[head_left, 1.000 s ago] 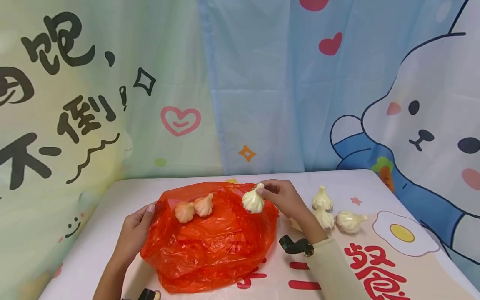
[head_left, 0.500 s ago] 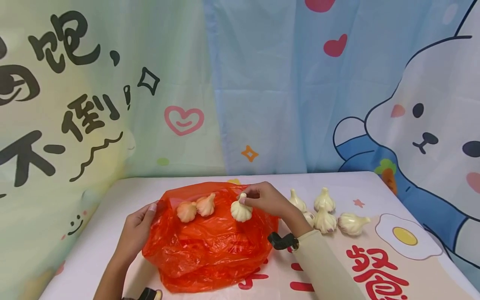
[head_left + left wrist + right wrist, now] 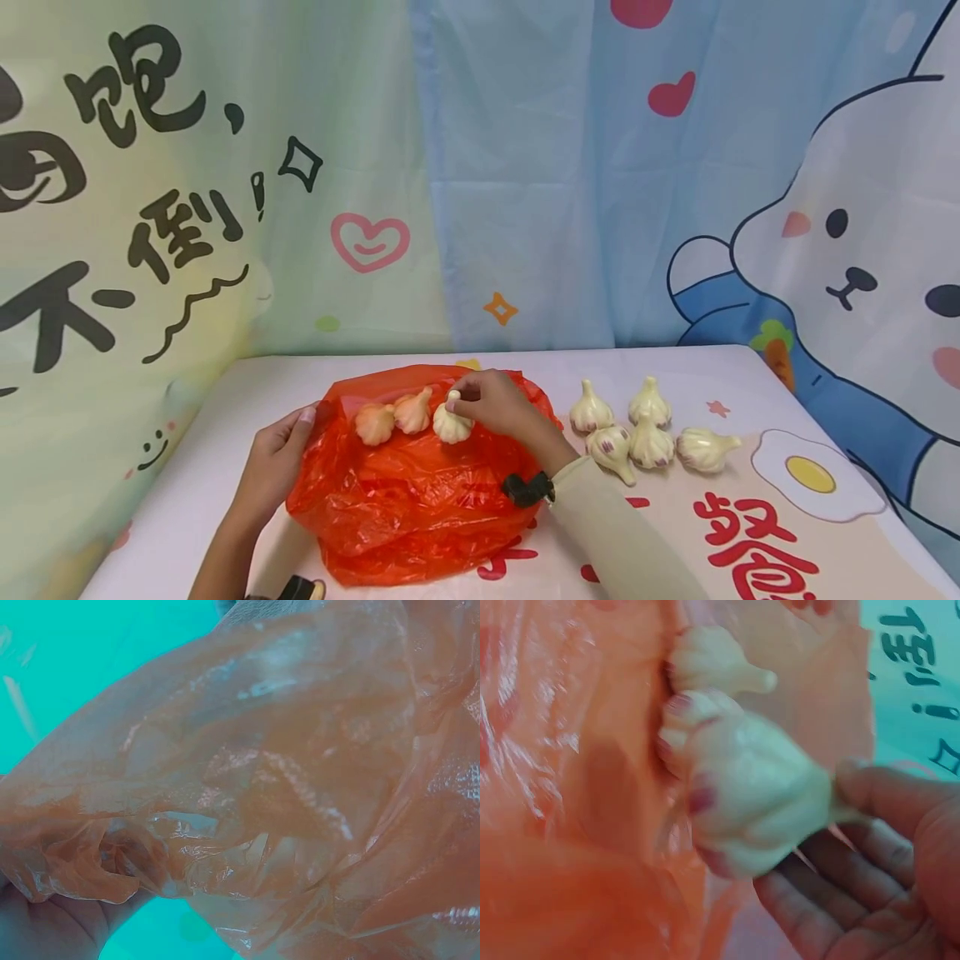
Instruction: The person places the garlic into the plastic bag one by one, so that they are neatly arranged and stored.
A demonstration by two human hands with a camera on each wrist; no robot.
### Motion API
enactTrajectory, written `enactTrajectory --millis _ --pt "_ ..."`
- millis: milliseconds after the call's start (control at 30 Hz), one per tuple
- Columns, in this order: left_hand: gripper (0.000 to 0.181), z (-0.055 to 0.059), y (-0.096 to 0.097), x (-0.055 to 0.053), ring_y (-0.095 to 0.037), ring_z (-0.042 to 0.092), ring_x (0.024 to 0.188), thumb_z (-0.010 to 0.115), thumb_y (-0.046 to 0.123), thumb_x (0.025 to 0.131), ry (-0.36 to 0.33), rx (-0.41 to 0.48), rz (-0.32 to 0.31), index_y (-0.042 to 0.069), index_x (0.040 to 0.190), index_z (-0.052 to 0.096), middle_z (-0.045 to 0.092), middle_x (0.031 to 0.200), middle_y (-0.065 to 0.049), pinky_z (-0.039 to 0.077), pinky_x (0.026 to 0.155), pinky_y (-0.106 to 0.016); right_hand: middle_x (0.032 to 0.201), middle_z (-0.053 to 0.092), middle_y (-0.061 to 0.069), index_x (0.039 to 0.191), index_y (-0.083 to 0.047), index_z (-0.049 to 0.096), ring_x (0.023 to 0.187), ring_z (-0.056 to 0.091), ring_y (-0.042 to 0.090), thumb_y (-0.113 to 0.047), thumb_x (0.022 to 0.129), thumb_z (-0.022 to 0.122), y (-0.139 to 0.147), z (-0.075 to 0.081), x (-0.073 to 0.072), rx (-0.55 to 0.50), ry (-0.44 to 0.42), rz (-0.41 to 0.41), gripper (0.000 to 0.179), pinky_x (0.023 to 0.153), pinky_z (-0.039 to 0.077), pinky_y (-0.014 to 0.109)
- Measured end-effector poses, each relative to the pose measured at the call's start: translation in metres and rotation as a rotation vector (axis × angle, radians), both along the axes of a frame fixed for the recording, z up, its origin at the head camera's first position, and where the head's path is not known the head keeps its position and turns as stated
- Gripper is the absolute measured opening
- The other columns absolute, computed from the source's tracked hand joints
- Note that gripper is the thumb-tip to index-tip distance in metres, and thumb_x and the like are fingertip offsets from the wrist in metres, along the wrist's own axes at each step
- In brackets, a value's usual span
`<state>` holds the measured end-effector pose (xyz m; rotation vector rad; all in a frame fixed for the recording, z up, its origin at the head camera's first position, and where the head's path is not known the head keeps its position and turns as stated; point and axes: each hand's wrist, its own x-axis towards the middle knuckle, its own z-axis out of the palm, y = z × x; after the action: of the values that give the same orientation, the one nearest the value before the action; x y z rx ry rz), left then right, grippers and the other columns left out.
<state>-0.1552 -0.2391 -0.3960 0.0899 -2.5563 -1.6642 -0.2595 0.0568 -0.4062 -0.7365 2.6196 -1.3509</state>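
Note:
A red plastic bag [image 3: 420,500] lies spread on the table, its mouth gaping. My left hand [image 3: 272,454] grips the bag's left edge; in the left wrist view the film covers part of that hand [image 3: 52,926]. With thumb and fingers my right hand [image 3: 498,404] pinches a white garlic bulb [image 3: 452,423] by its stem, over the bag's mouth. Two more garlic bulbs, one at the left [image 3: 373,423] and one beside it [image 3: 412,412], sit in the bag. In the right wrist view the held bulb [image 3: 750,799] partly covers one of them.
Several garlic bulbs lie in a group on the table right of the bag, among them a front one [image 3: 612,450] and a rightmost one [image 3: 705,448]. The printed tablecloth [image 3: 750,492] meets a curtain [image 3: 517,183] at the back.
My right hand has carried the garlic bulb leftward and slightly down, close to the two bulbs in the bag. The left hand keeps its hold on the bag's edge.

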Motion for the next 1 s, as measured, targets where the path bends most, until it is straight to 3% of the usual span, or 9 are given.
enactTrajectory --millis 133,400,633,800,1000 --pt "0.057 0.000 0.001 0.000 -0.026 0.065 0.096 0.038 0.043 0.104 0.015 0.002 0.003 -0.001 0.140 0.050 0.060 0.127 -0.021 0.056 0.077 -0.028 0.094 0.068 0.002 0.096 -0.006 0.072 0.090 0.064 0.020 -0.014 0.088 0.073 -0.010 -0.005 0.000 0.009 0.004 -0.074 0.012 0.080 0.055 0.032" --pt "0.055 0.001 0.002 0.000 -0.025 0.066 0.091 0.038 0.041 0.105 0.014 0.023 0.002 0.000 0.138 0.051 0.061 0.123 -0.021 0.057 0.075 -0.029 0.095 0.065 0.004 0.099 -0.003 0.070 0.087 0.059 0.020 -0.013 0.090 0.070 -0.021 -0.012 -0.003 0.016 -0.077 -0.143 0.013 0.078 0.054 0.033" --pt "0.055 -0.003 0.001 -0.001 -0.024 0.067 0.086 0.039 0.041 0.104 0.031 0.038 -0.007 -0.001 0.138 0.052 0.062 0.120 -0.022 0.058 0.072 -0.029 0.091 0.066 0.006 0.097 -0.002 0.069 0.082 0.059 0.021 -0.011 0.089 0.071 -0.021 -0.017 -0.006 0.002 -0.001 -0.244 0.012 0.074 0.054 0.033" --pt "0.056 -0.003 0.000 -0.001 -0.025 0.067 0.086 0.039 0.042 0.104 0.015 0.052 -0.008 0.000 0.139 0.051 0.062 0.121 -0.021 0.058 0.073 -0.030 0.097 0.068 0.008 0.105 0.000 0.070 0.084 0.060 0.021 -0.012 0.091 0.068 -0.025 -0.021 -0.007 -0.016 0.014 -0.308 0.019 0.077 0.055 0.034" --pt "0.054 -0.002 -0.002 -0.001 -0.025 0.067 0.085 0.039 0.041 0.104 0.015 0.047 -0.003 0.001 0.139 0.052 0.063 0.120 -0.021 0.058 0.072 -0.030 0.100 0.068 0.009 0.110 0.002 0.068 0.087 0.062 0.021 -0.012 0.092 0.067 -0.027 -0.023 -0.006 -0.039 0.018 -0.288 0.023 0.078 0.055 0.036"
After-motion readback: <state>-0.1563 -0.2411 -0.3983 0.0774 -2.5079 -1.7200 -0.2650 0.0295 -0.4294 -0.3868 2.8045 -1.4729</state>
